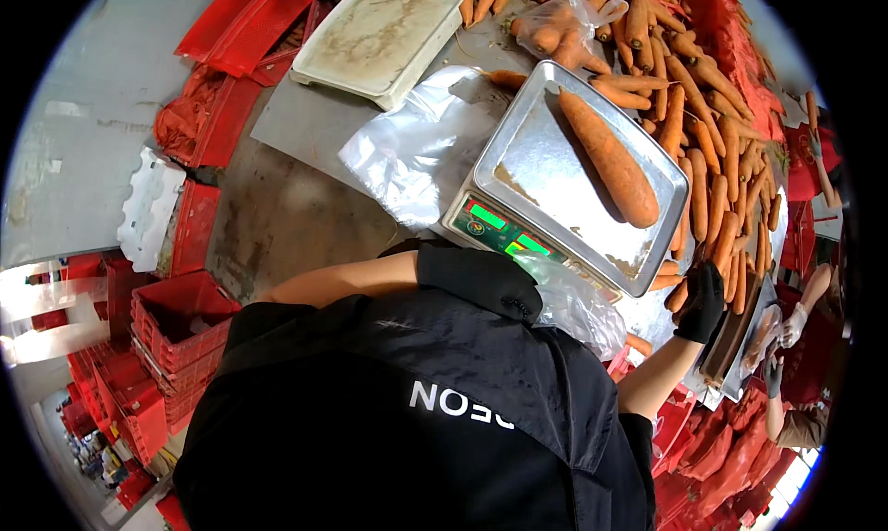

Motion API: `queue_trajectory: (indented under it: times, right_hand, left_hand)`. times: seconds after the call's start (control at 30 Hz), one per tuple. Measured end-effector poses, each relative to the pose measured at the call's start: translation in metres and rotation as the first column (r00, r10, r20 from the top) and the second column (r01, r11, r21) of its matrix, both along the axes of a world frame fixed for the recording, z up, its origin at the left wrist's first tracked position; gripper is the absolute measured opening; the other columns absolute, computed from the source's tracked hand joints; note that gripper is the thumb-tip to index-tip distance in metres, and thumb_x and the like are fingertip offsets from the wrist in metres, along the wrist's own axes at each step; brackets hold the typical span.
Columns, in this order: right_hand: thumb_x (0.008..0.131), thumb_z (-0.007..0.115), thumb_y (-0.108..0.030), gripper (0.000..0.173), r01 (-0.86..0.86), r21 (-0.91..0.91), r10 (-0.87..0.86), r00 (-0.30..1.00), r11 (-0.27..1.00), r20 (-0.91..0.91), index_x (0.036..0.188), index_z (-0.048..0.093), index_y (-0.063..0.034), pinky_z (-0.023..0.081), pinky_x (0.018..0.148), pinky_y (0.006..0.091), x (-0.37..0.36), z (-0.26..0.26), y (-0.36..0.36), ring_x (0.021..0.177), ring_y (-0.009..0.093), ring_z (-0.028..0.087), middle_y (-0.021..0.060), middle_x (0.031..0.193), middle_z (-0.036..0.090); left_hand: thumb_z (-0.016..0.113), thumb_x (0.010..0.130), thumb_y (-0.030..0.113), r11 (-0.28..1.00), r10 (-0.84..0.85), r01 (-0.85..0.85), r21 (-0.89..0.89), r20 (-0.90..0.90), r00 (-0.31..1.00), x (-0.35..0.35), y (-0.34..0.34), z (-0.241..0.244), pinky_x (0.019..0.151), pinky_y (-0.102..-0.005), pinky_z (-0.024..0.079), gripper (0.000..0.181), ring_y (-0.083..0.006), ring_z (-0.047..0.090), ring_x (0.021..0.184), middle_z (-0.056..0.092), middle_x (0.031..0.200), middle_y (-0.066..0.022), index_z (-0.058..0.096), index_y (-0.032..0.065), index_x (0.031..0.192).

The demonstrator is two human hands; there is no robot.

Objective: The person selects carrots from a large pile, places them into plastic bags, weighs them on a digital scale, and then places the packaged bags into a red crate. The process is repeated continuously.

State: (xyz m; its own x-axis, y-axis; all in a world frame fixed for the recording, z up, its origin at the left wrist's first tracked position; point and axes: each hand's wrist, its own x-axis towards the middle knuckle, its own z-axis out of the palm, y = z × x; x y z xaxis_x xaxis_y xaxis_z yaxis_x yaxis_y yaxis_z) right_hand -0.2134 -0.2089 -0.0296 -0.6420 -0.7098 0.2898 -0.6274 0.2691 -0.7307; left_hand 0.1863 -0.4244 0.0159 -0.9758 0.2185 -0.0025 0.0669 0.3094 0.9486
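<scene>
My left hand (496, 285), in a black glove, is at the near side of the digital scale (479, 220), at the edge of a clear plastic bag (579, 302); its fingers are hidden, so its grip cannot be told. My right hand (701, 302), also black-gloved, touches a carrot (725, 239) at the near edge of the carrot pile (701, 142); whether the fingers close on it is unclear. One large carrot (614, 160) lies across the scale's metal tray (506, 149). Left of the scale, a sheet of clear plastic bags (416, 149) is spread on the metal table.
A second scale with a stained pale top (378, 31) stands at the back left. Behind the main scale lies a bag of carrots (555, 28). Stacked red crates (184, 316) stand at the left. At the right, co-workers' gloved hands (791, 326) are beside a bagged bundle.
</scene>
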Motion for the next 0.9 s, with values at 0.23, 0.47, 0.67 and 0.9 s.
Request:
queue_trajectory:
  times: [0.23, 0.47, 0.67, 0.9]
  right_hand:
    - [0.086, 0.054, -0.008, 0.028, -0.11, -0.024, 0.109, 0.993, 0.994, -0.038, 0.11, 0.056, 0.0054, 0.045, 0.086, 0.0292, 0.027, 0.038, -0.03, 0.1, 0.018, 0.056, 0.011, 0.109, 0.057]
    - [0.077, 0.071, -0.016, 0.065, -0.178, 0.016, 0.172, 0.967, 0.984, 0.187, 0.132, 0.04, -0.0035, 0.039, 0.095, 0.033, 0.043, 0.046, -0.085, 0.114, 0.021, 0.048, 0.0115, 0.126, 0.049]
    - [0.077, 0.072, -0.017, 0.063, -0.205, -0.006, 0.202, 0.959, 0.979, 0.201, 0.13, 0.043, -0.0033, 0.04, 0.093, 0.0306, 0.057, 0.04, -0.112, 0.112, 0.018, 0.048, 0.0111, 0.124, 0.051]
    - [0.082, 0.066, -0.017, 0.046, -0.12, -0.044, 0.127, 0.904, 0.992, 0.407, 0.121, 0.051, 0.0015, 0.042, 0.089, 0.0271, 0.036, 0.047, -0.118, 0.104, 0.016, 0.053, 0.0104, 0.115, 0.056]
  left_hand:
    - [0.053, 0.083, 0.021, 0.998, -0.034, 0.033, 0.047, 0.02, 0.999, 0.0, 0.008, -0.01, 0.074, -0.0349, 0.045, 0.02, -0.0266, 0.06, 0.081, 0.062, 0.087, -0.0135, 0.061, 0.0056, 0.093]
    - [0.055, 0.083, 0.016, 0.995, 0.038, -0.031, 0.097, -0.073, 0.997, -0.009, 0.003, 0.005, 0.077, -0.0339, 0.045, 0.018, -0.025, 0.059, 0.084, 0.062, 0.09, -0.013, 0.061, 0.0018, 0.092]
    - [0.049, 0.087, 0.009, 0.97, 0.209, -0.227, -0.083, -0.186, 0.96, 0.038, -0.092, 0.068, 0.081, -0.0324, 0.046, 0.022, -0.0217, 0.058, 0.093, 0.06, 0.105, -0.0139, 0.06, -0.0013, 0.103]
    - [0.06, 0.08, 0.017, -0.045, 0.974, -0.98, -0.196, -0.228, 0.001, 0.166, -0.151, 0.049, 0.091, -0.0315, 0.043, 0.049, -0.0238, 0.056, 0.104, 0.056, 0.115, -0.0158, 0.045, -0.0011, 0.123]
